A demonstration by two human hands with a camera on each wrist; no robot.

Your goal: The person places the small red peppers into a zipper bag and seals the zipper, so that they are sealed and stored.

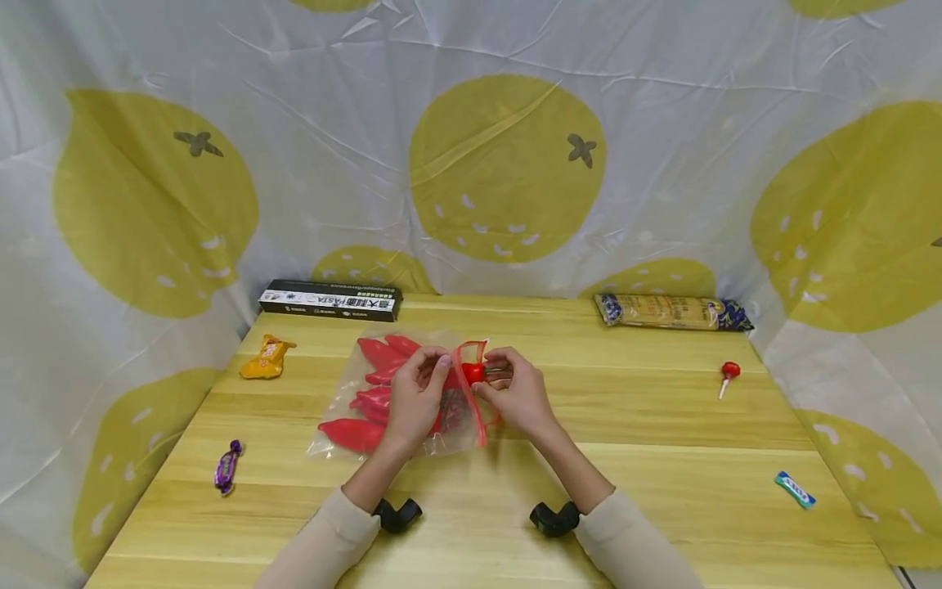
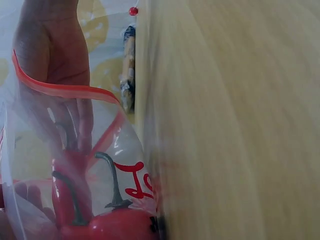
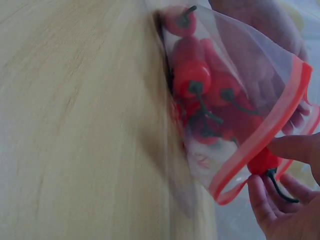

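A clear zip bag with a red-edged mouth [image 1: 467, 394] lies over the table, its opening toward the right. Several red peppers [image 1: 356, 434] with green stems show through the plastic. My left hand [image 1: 414, 401] grips the bag close to its mouth, thumb on the near face. At the opening, my right hand [image 1: 524, 394] pinches one red pepper [image 3: 262, 161] between thumb and fingers. That pepper is partly inside the bag, its green stem pointing out toward the right palm. In the left wrist view, plastic veils the right fingertips.
Along the back stand a black pasta box [image 1: 331, 301] and a pack of noodles [image 1: 673, 312]. An orange-wrapped snack [image 1: 268, 357] and a purple-wrapped candy [image 1: 228, 467] lie at left. On the right are a red lollipop [image 1: 729, 372] and a blue-green wrapped candy [image 1: 795, 490].
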